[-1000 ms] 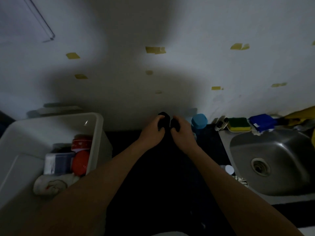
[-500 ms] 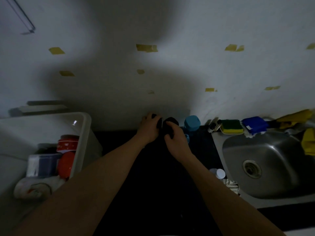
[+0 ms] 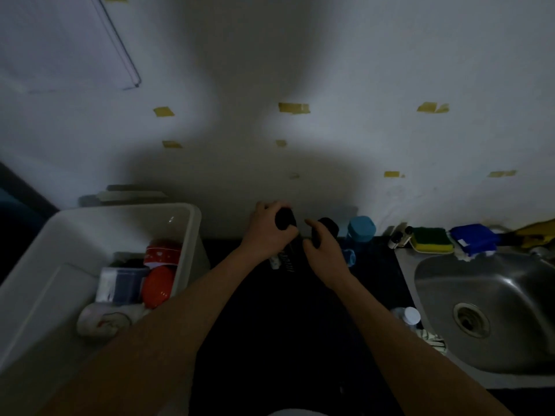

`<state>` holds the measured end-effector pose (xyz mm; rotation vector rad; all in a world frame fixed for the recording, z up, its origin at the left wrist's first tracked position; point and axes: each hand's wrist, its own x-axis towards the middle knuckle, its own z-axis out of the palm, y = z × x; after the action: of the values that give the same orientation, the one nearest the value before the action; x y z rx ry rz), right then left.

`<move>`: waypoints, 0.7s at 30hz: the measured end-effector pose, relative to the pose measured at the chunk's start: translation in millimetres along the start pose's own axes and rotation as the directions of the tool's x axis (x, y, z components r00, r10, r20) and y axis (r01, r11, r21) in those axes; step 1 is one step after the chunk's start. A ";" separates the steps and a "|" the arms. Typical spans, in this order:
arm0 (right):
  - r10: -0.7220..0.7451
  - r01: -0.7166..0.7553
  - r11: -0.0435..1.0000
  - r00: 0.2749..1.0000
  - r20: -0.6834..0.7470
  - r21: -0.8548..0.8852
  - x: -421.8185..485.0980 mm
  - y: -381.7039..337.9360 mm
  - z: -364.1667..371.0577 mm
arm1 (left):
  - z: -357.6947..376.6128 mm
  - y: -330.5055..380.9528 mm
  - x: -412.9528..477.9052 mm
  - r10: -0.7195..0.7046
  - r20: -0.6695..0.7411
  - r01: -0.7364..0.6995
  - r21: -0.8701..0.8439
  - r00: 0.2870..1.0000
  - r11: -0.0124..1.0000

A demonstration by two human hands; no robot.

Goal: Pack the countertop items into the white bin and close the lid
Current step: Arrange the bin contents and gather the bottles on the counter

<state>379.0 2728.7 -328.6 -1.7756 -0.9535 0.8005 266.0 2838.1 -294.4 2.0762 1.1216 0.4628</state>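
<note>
Grip of left hand (image 3: 266, 234) wraps one dark bottle (image 3: 284, 220), right hand (image 3: 326, 252) grip a second dark bottle (image 3: 329, 226).

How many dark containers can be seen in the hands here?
2. The left dark container is gripped by the left hand; the right dark container by the right hand, both near the wall. Darkness may hide more.

- The left hand (image 3: 267, 235) is gripping a dark object (image 3: 285, 220) near the wall; the right hand (image 3: 326, 255) is gripping another dark piece (image 3: 328, 228) just beside it (too dim to tell what they are).
- The white bin (image 3: 192, 232) is sitting open at left, holding a red container (image 3: 158, 286).
- A blue jar (image 3: 362, 229) is standing right of the hands; a sponge (image 3: 432, 240) is lying behind the sink (image 3: 495, 283).
</note>
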 end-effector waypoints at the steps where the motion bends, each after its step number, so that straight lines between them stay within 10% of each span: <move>1: -0.011 0.010 1.000 1.000 0.007 0.019 -1.4 -3.7 2.9 | -8.0 0.1 -2.4 0.001 -0.019 -0.002 -0.044 1.000 0.999; 21: -0.249 0.321 0.911 0.928 0.276 -0.259 -47.7 -101.2 101.5 | -165.0 -106.4 -95.7 -0.264 -0.332 -0.024 -0.663 0.906 0.748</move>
<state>244.9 2756.6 -264.8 -1.7571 -1.5277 0.7147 52.4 2867.1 -258.9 1.2957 1.1016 1.0940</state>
